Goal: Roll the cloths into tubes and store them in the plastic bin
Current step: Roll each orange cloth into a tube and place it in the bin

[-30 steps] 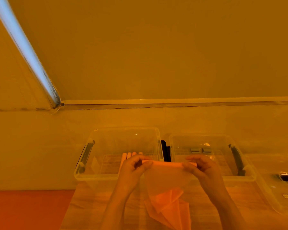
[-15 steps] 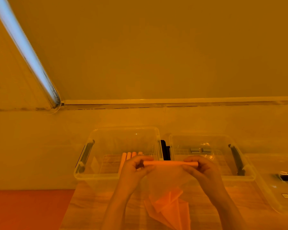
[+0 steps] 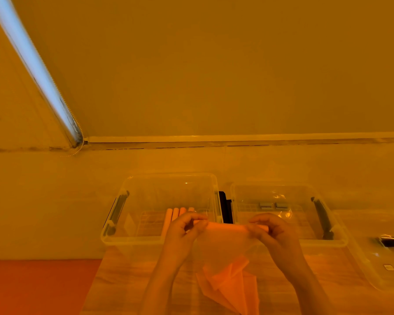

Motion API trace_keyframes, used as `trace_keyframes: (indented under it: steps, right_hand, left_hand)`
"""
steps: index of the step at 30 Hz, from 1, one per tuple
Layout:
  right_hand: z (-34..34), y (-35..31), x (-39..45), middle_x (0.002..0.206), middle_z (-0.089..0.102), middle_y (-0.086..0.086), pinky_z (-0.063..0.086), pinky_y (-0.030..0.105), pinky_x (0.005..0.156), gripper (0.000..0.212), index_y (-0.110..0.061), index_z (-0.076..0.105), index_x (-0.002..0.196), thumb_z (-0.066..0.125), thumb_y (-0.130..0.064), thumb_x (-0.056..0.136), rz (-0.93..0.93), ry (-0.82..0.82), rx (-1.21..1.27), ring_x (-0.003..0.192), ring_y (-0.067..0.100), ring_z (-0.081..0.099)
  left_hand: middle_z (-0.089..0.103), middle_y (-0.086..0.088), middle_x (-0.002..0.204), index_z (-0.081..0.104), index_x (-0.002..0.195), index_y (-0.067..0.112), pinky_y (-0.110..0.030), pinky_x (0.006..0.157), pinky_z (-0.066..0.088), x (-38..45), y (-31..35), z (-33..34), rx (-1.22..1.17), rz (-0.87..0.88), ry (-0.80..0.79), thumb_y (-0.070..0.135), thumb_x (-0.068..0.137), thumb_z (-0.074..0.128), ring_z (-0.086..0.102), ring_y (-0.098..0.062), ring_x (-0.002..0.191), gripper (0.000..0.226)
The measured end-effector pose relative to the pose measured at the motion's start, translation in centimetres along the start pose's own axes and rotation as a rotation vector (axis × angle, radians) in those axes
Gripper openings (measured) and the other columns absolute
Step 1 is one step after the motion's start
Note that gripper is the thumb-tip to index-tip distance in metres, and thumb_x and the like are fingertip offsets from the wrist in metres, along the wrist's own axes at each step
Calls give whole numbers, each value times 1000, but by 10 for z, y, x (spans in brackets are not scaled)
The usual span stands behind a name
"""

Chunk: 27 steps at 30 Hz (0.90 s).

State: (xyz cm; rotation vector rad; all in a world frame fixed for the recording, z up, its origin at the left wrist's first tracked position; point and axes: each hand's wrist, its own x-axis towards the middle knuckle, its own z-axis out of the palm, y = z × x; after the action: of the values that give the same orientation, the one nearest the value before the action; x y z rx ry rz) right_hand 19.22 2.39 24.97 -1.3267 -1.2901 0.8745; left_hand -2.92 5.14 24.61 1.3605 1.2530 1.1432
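A thin orange cloth (image 3: 225,244) hangs between my hands, its top edge rolled into a narrow tube (image 3: 228,228). My left hand (image 3: 184,230) pinches the tube's left end and my right hand (image 3: 273,230) pinches its right end, both just in front of the bins. Behind my left hand stands a clear plastic bin (image 3: 132,241) with several rolled orange tubes (image 3: 175,212) lying side by side in it. More orange cloths (image 3: 232,289) lie folded on the wooden table below my hands.
A second clear bin (image 3: 323,243) stands to the right, with two small grey rolls (image 3: 273,205) at its back. A clear lid (image 3: 378,264) with a dark latch lies at the far right. An orange mat (image 3: 39,287) covers the floor at lower left.
The rolled top edge has grown thicker as my fingers turned it, and less loose cloth hangs below. Both hands stay at the same place in front of the bins.
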Motion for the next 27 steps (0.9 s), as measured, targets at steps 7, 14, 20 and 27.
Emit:
trace_keyframes:
  steps: [7,14,20,27]
  right_hand:
    - [-1,-1,-4,86,69,-6,56,23,63,16,-20,72,88,73,-10,75,47,-30,36,82,6,65]
    - [-5,-1,-6,91,68,-3,57,25,63,17,-18,70,92,71,-10,76,57,-20,50,82,8,65]
    - [-9,-1,-9,88,71,-3,55,20,64,23,-17,71,94,70,-3,77,37,-39,65,82,9,67]
    - [-10,0,-10,85,71,-1,55,21,60,13,-15,72,91,69,-8,80,51,-31,26,79,7,67]
  left_hand:
    - [70,-1,89,68,84,16,-1,76,41,-6,4,3,-15,29,25,9,86,62,60,5,94,10]
    - [69,0,90,69,87,22,-33,77,57,-8,4,3,20,13,-24,11,76,72,65,-16,86,16]
    - [70,4,88,70,86,22,-17,73,53,-10,5,4,21,7,-2,10,82,67,64,-1,83,13]
    - [71,6,83,71,85,27,-18,72,54,-12,6,7,61,5,-22,14,85,64,65,-1,80,15]
